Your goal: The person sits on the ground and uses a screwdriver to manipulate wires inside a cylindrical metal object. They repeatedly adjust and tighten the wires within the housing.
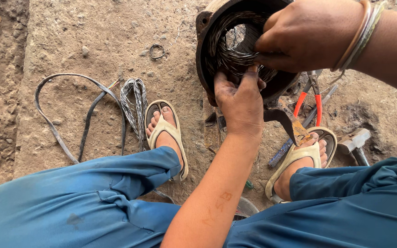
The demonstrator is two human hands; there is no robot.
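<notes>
A round dark metal motor housing (pixel 206 27) stands on the dirt ground between my feet, with grey wire windings (pixel 229 50) packed inside its bore. My left hand (pixel 241 102) reaches up from below and grips the lower rim, thumb pressed onto the windings. From the upper right comes my right hand (pixel 306 34), wearing bangles on the wrist; its fingers are closed on the windings at the bore's right side.
Red-handled pliers (pixel 317 103) lie right of the housing, a hammer (pixel 354 142) further right. A coil of grey wire (pixel 134 103) and a black rubber strap (pixel 65 115) lie left of my sandalled left foot (pixel 166 133). My blue trouser legs fill the bottom.
</notes>
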